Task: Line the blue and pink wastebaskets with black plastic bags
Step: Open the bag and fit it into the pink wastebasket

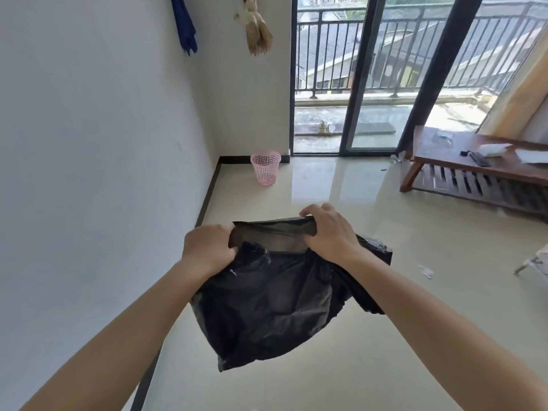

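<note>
I hold a black plastic bag [267, 307] up in the air in front of me, above the tiled floor. My left hand [209, 250] grips the left side of its mouth and my right hand [329, 232] grips the right side, so the mouth is stretched between them and partly pulled apart. The rest of the bag hangs crumpled below my hands. A pink mesh wastebasket [265, 167] stands upright and unlined on the floor in the far corner, by the white wall and the glass door. No blue wastebasket is in view.
A white wall [89, 173] runs along my left. Glass balcony doors [370, 84] close the far end. A low wooden table [474, 170] with a few small items stands at the right. A scrap of paper [426, 271] lies on the glossy floor.
</note>
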